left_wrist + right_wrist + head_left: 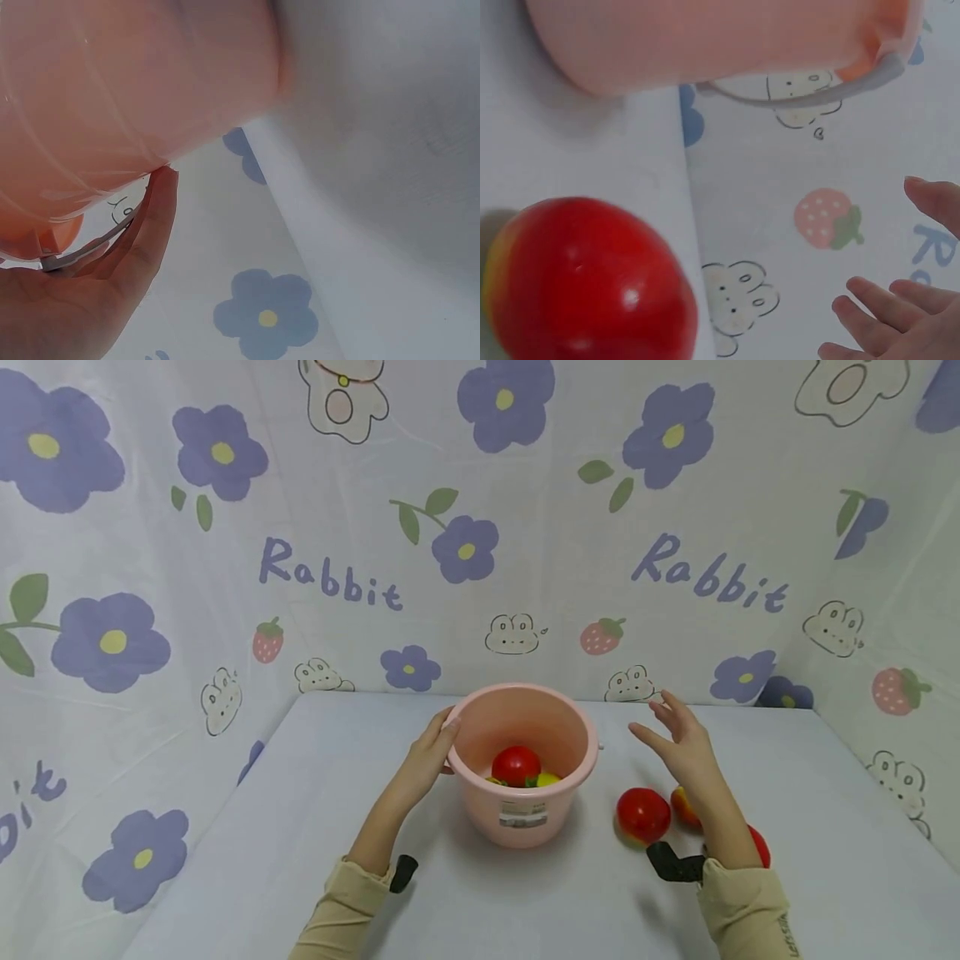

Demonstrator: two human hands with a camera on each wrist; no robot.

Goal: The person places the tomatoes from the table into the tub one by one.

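Note:
A pink plastic bucket [483, 810] stands upright on the table, a label on its front. Inside it lie a red round fruit [516, 765] like a tomato and some yellow fruit [547, 779], partly hidden by the rim. My left hand [427, 762] grips the bucket's left rim, thumb over the edge; in the left wrist view its fingers touch the outer wall beside the handle [94, 251]. Held above the table right of the bucket, my right hand [688, 756] has spread fingers and holds nothing. Below it lies a red apple [643, 816], large in the right wrist view.
A yellow-red fruit [684, 807] and another red fruit [760, 845] lie behind my right forearm, partly covered. The white table [300, 827] meets a printed cloth backdrop [480, 602] with flowers and rabbits at the back and sides.

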